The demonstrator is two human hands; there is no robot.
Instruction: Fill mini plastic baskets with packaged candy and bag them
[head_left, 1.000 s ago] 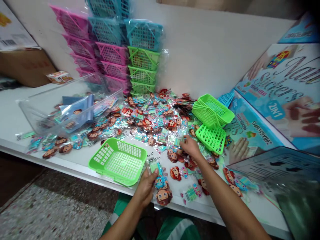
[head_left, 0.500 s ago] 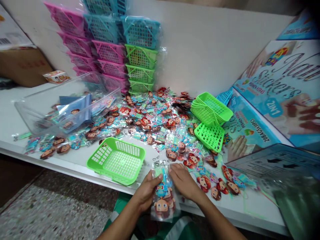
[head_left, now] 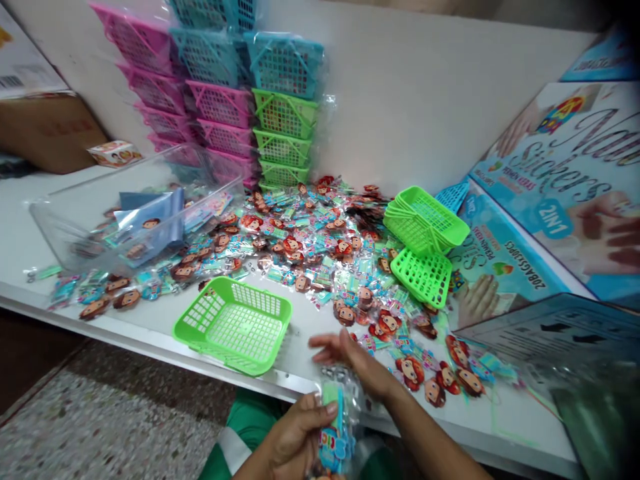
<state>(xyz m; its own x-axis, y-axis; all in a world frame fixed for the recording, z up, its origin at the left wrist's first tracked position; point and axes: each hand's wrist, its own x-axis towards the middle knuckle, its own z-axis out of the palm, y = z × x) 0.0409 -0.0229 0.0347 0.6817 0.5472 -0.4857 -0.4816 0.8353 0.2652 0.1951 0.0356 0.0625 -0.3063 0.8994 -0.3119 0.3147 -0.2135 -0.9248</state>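
My left hand (head_left: pixel 303 433) grips a clear plastic packet (head_left: pixel 334 433) at the table's front edge, thumb on its front. Green strips and blue lettering show inside it, and its bottom runs out of the frame. My right hand (head_left: pixel 353 360) is just above the packet's top end, palm turned inward, fingers stretched out to the left and slightly blurred. It holds nothing that I can see. Left of my hands, a green plastic basket (head_left: pixel 245 327) stands on the white table (head_left: pixel 305 373) with nothing in it. Small packets with printed doll faces (head_left: pixel 293 247) lie spread behind it.
Stacked pink, blue and green wrapped baskets (head_left: pixel 285 120) rise at the back. A clear plastic bin (head_left: pixel 60 233) with packets stands left. Nested green baskets (head_left: pixel 425 220) sit at right beside printed sticker boxes (head_left: pixel 565 193). A brown carton (head_left: pixel 45 133) is at far left.
My left hand has drawn the packet down and nearer to me. My right hand has moved from the packet's side to above its top. Several small rings on the table there no longer show.
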